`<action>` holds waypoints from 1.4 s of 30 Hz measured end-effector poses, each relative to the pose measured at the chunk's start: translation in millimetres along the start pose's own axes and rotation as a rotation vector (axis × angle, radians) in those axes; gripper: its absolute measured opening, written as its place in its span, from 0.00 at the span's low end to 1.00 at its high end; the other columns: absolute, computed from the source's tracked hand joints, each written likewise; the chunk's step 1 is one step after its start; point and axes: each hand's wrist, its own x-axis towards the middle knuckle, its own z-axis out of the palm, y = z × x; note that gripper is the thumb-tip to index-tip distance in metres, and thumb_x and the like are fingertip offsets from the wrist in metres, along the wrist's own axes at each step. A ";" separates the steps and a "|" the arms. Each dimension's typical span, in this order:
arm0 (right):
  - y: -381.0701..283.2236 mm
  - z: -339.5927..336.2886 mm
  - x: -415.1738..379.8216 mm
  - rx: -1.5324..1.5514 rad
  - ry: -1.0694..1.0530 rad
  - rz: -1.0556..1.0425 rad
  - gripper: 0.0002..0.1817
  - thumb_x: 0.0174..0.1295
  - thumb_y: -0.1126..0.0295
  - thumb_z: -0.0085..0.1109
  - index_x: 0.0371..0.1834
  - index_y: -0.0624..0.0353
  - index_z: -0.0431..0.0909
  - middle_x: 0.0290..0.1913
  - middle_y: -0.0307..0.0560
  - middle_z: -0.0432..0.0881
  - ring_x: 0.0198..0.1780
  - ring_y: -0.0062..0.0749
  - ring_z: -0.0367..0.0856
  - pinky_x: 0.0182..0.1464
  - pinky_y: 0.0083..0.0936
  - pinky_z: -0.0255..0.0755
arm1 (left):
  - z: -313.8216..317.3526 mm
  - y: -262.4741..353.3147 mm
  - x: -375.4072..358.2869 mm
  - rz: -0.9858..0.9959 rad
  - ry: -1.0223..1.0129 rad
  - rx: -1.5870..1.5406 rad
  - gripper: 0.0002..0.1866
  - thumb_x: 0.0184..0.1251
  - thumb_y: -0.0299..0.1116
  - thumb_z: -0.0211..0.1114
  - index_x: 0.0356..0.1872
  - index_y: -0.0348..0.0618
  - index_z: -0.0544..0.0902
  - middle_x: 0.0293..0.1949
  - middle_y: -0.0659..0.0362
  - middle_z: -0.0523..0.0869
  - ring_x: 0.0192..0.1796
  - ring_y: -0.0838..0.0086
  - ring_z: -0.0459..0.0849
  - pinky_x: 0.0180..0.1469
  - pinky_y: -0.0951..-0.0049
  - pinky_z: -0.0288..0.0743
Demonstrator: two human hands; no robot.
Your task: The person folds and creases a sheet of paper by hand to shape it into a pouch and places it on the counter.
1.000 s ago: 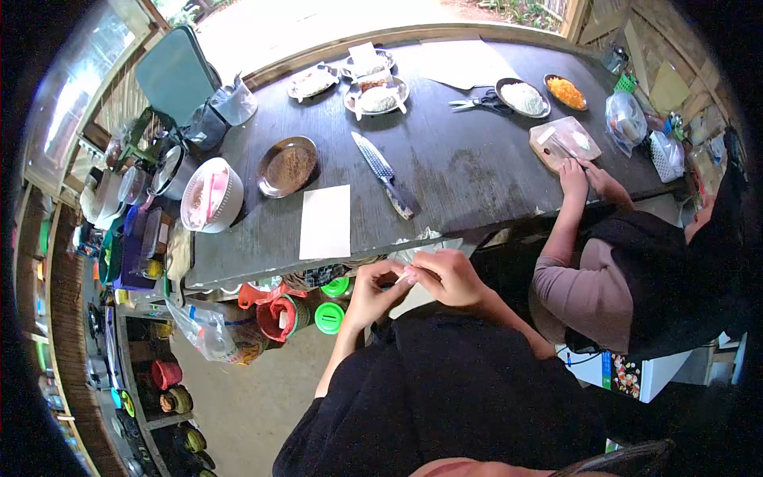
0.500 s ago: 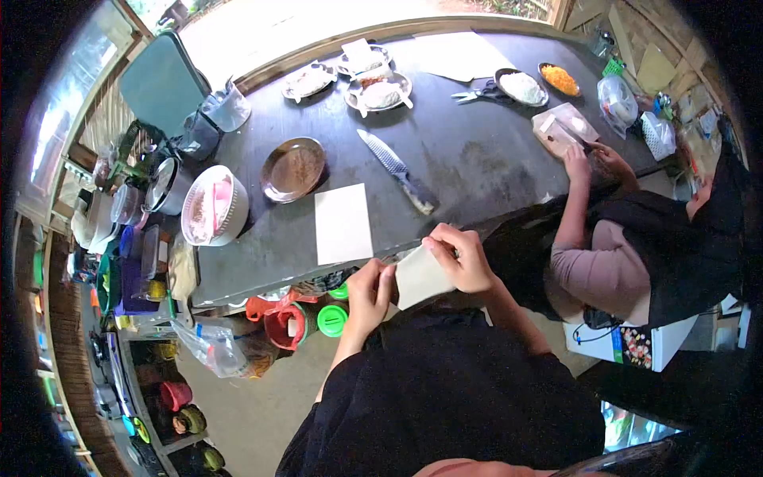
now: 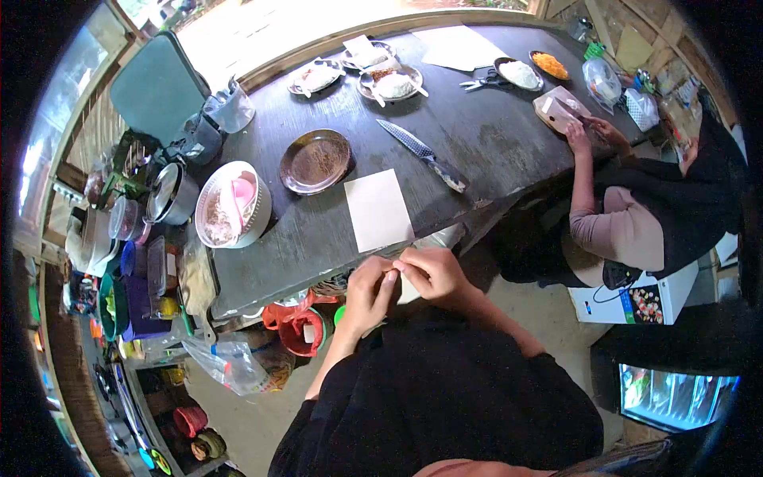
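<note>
My left hand (image 3: 370, 296) and my right hand (image 3: 435, 275) meet just off the table's front edge. Both pinch a sheet of pale paper (image 3: 408, 292), which is mostly hidden behind my fingers. Right beyond them, a flat cream square of paper (image 3: 380, 210) lies on the dark table (image 3: 278, 250). Past it rests a knife (image 3: 421, 153) with a dimpled blade, its handle toward me. A brown round plate (image 3: 315, 161) sits to the left of the knife.
A white basket (image 3: 259, 216) holds rice and a pink scoop at left. Several filled plates (image 3: 391, 84) stand at the back, with scissors (image 3: 485, 83) and a bowl of orange shreds (image 3: 550, 66). At right, a co-worker's hands (image 3: 584, 137) work at a cutting board (image 3: 559, 111).
My hands have come together from either side of the paper, which now shows much less. The view has shifted, while the table items keep their places.
</note>
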 end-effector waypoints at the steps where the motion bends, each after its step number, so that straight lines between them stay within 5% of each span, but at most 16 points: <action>1: -4.8 5.7 -2.6 0.027 0.012 0.069 0.07 0.61 0.75 0.56 0.27 0.65 0.74 0.20 0.50 0.71 0.20 0.37 0.70 0.25 0.28 0.64 | -2.1 2.7 -2.8 -0.034 -0.019 -0.007 0.06 0.64 0.27 0.56 0.35 0.35 0.77 0.33 0.49 0.80 0.36 0.55 0.80 0.41 0.65 0.72; 11: -15.2 -9.5 -11.9 0.064 0.186 0.314 0.07 0.61 0.75 0.55 0.28 0.67 0.75 0.19 0.48 0.70 0.20 0.22 0.69 0.25 0.24 0.63 | -10.2 0.7 3.3 -0.045 -0.106 -0.009 0.05 0.64 0.27 0.59 0.32 0.36 0.78 0.25 0.50 0.80 0.29 0.57 0.80 0.34 0.65 0.73; 12: -10.0 -21.6 -13.0 0.002 0.163 0.314 0.07 0.62 0.73 0.54 0.32 0.68 0.76 0.25 0.52 0.77 0.23 0.34 0.78 0.27 0.27 0.67 | -7.5 -0.1 4.2 -0.060 -0.087 -0.012 0.05 0.64 0.26 0.59 0.31 0.35 0.78 0.25 0.50 0.80 0.28 0.57 0.81 0.33 0.66 0.72; 15: 5.0 -51.3 -14.1 0.003 0.202 0.356 0.08 0.62 0.73 0.53 0.31 0.68 0.75 0.24 0.51 0.76 0.24 0.31 0.77 0.28 0.25 0.67 | -1.1 5.4 9.3 -0.146 -0.065 0.010 0.05 0.64 0.26 0.59 0.31 0.34 0.77 0.26 0.49 0.80 0.28 0.56 0.80 0.33 0.66 0.72; 18: 18.6 -74.3 -13.0 -0.011 0.306 0.329 0.09 0.64 0.72 0.53 0.30 0.67 0.74 0.22 0.47 0.72 0.23 0.23 0.72 0.28 0.23 0.64 | 13.1 -1.5 12.1 -0.240 0.023 -0.052 0.06 0.67 0.27 0.58 0.31 0.34 0.76 0.23 0.53 0.80 0.27 0.68 0.80 0.32 0.70 0.71; 20: 23.3 -91.7 -12.6 0.049 0.278 0.367 0.09 0.65 0.73 0.51 0.28 0.67 0.73 0.22 0.43 0.71 0.25 0.19 0.69 0.28 0.22 0.62 | 24.2 -1.6 17.5 -0.361 0.125 -0.190 0.08 0.69 0.28 0.57 0.31 0.35 0.76 0.24 0.59 0.80 0.30 0.80 0.78 0.33 0.75 0.71; 24: 38.1 -112.3 -10.4 0.147 0.225 0.288 0.09 0.65 0.74 0.52 0.27 0.66 0.72 0.21 0.40 0.68 0.23 0.15 0.64 0.25 0.20 0.58 | 63.3 9.0 43.1 -0.217 0.364 -0.253 0.07 0.68 0.28 0.60 0.33 0.34 0.77 0.31 0.58 0.83 0.35 0.78 0.81 0.40 0.77 0.74; 27: 54.0 -123.2 -16.1 0.133 0.184 0.213 0.07 0.63 0.75 0.55 0.28 0.65 0.73 0.19 0.42 0.67 0.20 0.17 0.64 0.24 0.21 0.58 | 84.0 28.9 60.6 -0.290 0.115 -0.290 0.06 0.64 0.24 0.63 0.40 0.33 0.82 0.38 0.56 0.86 0.38 0.79 0.83 0.43 0.77 0.75; 31: 68.2 -143.5 -30.1 0.151 0.083 0.249 0.06 0.62 0.74 0.57 0.29 0.63 0.73 0.20 0.47 0.69 0.19 0.22 0.67 0.23 0.23 0.61 | 124.5 31.8 72.7 -0.320 -0.001 -0.274 0.05 0.63 0.24 0.65 0.36 0.32 0.82 0.34 0.60 0.85 0.35 0.83 0.79 0.39 0.82 0.72; 33: 79.5 -154.2 -37.0 0.151 0.053 0.265 0.07 0.61 0.75 0.58 0.29 0.67 0.74 0.20 0.41 0.68 0.22 0.16 0.63 0.24 0.20 0.58 | 143.5 35.3 81.6 -0.334 0.002 -0.269 0.04 0.62 0.24 0.65 0.34 0.32 0.82 0.31 0.61 0.84 0.34 0.83 0.79 0.38 0.81 0.72; 38: 100.7 -186.4 -35.8 0.209 -0.097 0.152 0.03 0.58 0.78 0.61 0.34 0.66 0.79 0.30 0.45 0.82 0.31 0.21 0.78 0.33 0.20 0.69 | 167.0 44.8 92.6 -0.241 0.060 -0.178 0.04 0.60 0.24 0.66 0.34 0.34 0.84 0.31 0.58 0.86 0.33 0.79 0.82 0.36 0.77 0.74; 42: 113.4 -204.8 -26.9 0.272 -0.130 0.219 0.04 0.58 0.77 0.61 0.34 0.67 0.79 0.31 0.44 0.83 0.33 0.21 0.79 0.35 0.21 0.70 | 168.5 48.6 80.4 -0.332 0.189 -0.267 0.04 0.59 0.21 0.66 0.35 0.33 0.83 0.32 0.60 0.86 0.34 0.80 0.81 0.39 0.79 0.74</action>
